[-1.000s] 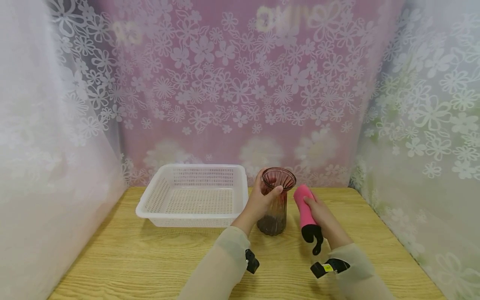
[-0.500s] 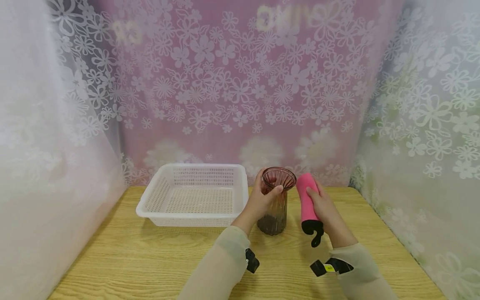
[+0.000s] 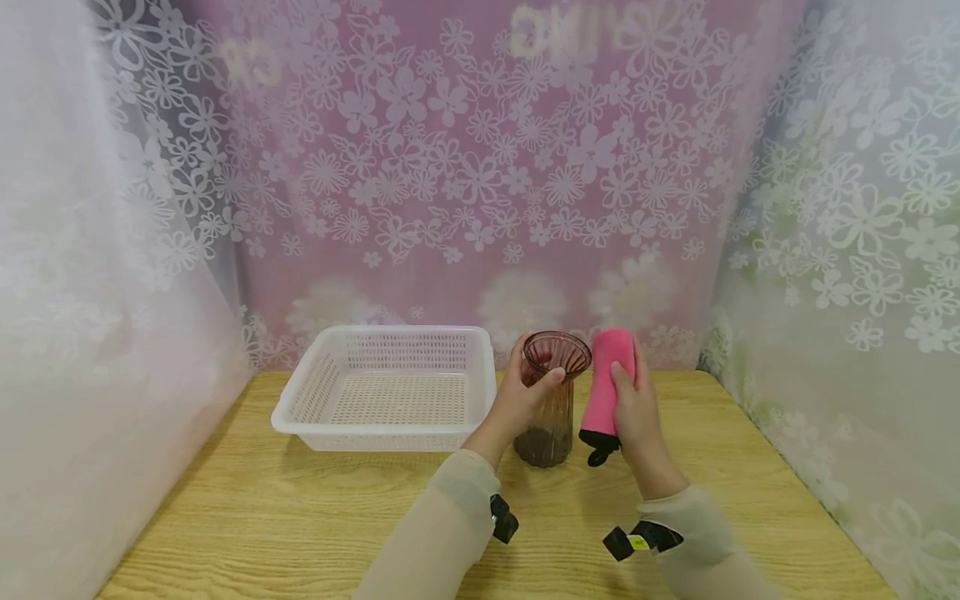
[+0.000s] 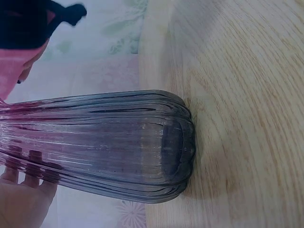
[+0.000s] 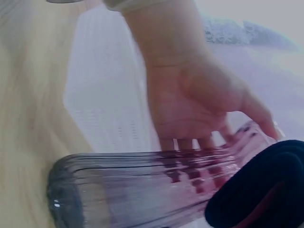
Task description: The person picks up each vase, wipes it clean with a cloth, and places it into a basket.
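Note:
A ribbed glass vase (image 3: 551,429), pinkish at its flared top and grey toward its base, stands upright on the table. My left hand (image 3: 519,404) grips it just under the rim, thumb in front; in the right wrist view the fingers of this left hand (image 5: 190,99) show through the glass. To the right of the vase, my right hand (image 3: 637,408) holds a pink soft roll (image 3: 606,379) with a black end and a small black loop, raised close beside the vase's rim. The right wrist view catches the roll's black end (image 5: 266,185), oval with pink inside.
Left of the vase sits a white plastic basket (image 3: 401,431) with perforated walls, nothing in it. The wooden table (image 3: 300,517) is enclosed by flower-patterned curtains (image 3: 480,167) at the back and both sides. A black camera strap (image 3: 660,536) circles the right wrist.
My right hand has lifted the pink roll and brought it more upright, its lower end swinging left toward the vase. The left hand and the vase have stayed in place.

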Motion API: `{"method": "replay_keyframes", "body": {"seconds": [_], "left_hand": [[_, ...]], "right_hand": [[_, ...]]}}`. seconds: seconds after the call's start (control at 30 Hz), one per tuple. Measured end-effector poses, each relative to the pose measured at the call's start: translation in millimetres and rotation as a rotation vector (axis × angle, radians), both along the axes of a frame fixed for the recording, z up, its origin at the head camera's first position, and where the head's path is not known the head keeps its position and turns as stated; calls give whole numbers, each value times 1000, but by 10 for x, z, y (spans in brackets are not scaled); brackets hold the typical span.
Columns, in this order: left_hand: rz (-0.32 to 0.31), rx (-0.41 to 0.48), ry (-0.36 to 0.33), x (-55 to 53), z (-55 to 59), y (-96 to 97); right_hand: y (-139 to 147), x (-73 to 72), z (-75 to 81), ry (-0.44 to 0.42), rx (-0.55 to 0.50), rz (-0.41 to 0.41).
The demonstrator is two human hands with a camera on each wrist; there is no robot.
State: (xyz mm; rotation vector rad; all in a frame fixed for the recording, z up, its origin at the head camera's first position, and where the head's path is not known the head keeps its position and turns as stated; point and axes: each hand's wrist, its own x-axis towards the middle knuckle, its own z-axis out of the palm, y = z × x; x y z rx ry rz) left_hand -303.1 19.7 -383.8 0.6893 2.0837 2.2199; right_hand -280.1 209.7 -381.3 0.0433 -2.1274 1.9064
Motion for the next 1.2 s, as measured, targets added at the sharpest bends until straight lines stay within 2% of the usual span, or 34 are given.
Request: {"method": "replay_keyframes", "body": {"seconds": [0.1,0.33,0.47,0.6,0.77,1.0,1.2], "left_hand": [[8,-2,1,-42,-32,12],[32,11,16,-261,-279,88],[62,13,38,-275,-313,108],[74,17,49,-271,-310,114],[78,0,32,-260,-297,104],[34,14,19,-3,-18,24],[19,31,15,8,-6,19]], "right_hand": [[-70,-6,-74,94,-47,-7],[-239,-59,-278,286,-130,-35],[-340,-91,-353,370,-163,-30],[-416,-106,-385,419,-178,-47],[-456,-117,-409,378,-119,-86],[-464,-99,-441,287,-55,-84],[-455,-107,-477,241,-14,-84]]}}
